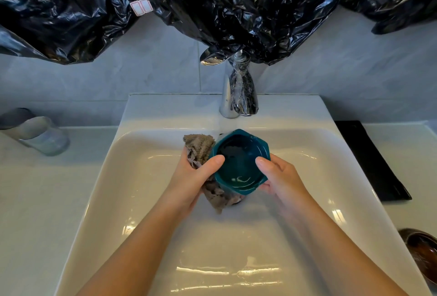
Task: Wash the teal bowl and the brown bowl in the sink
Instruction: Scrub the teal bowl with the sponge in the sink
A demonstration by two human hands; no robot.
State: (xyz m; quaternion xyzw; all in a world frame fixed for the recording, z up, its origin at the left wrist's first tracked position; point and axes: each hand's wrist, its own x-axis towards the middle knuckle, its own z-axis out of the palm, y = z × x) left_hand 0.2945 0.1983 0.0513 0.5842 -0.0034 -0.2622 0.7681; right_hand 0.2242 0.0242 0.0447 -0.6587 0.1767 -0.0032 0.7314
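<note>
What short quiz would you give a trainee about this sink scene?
1. Which hand presses the grey cloth against the teal bowl? A. left B. right C. neither
2. True or false: the brown bowl stands on the counter, to the person's right.
3. Fill in: the left hand and the right hand hold the teal bowl over the ___.
Key: 1 A; 2 true; 3 sink.

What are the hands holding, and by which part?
The teal bowl, by its rim: right hand on the right edge, left hand on the left, also gripping a cloth.
</note>
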